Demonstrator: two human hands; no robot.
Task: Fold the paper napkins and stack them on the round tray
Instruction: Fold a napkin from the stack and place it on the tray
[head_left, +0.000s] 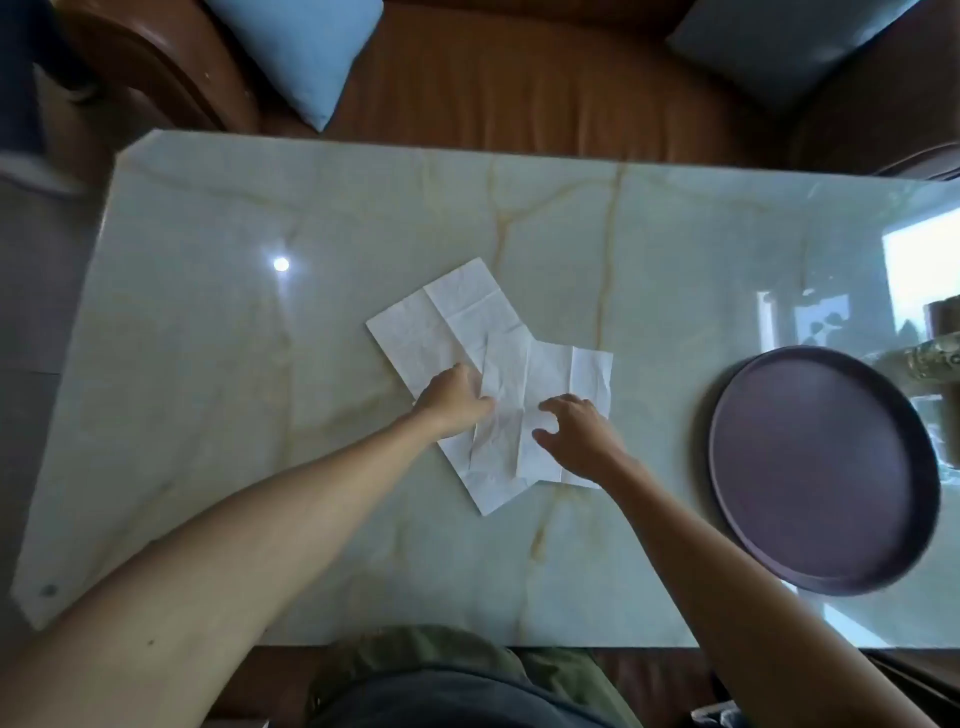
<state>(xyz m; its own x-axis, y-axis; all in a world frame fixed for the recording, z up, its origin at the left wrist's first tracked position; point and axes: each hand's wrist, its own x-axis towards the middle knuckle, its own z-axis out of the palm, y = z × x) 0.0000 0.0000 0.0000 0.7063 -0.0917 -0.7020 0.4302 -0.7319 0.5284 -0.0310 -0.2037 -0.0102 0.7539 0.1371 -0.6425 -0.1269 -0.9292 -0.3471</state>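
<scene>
My two arms are bare all the way up, with no sleeves, no watch and no rings. My left hand (451, 400) and right hand (579, 434) wear no gloves. Low down I see my olive green trousers (415, 649) and dark top (441, 699).

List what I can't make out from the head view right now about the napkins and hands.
- How many napkins: sheets overlap, layers indistinguishable.
- Left hand and right hand grip: fingertips seen from behind, pinching or just pressing unclear.
- Napkin parts under both hands: covered.
- Object beyond the round tray: blurred, cut by the right edge.
</scene>
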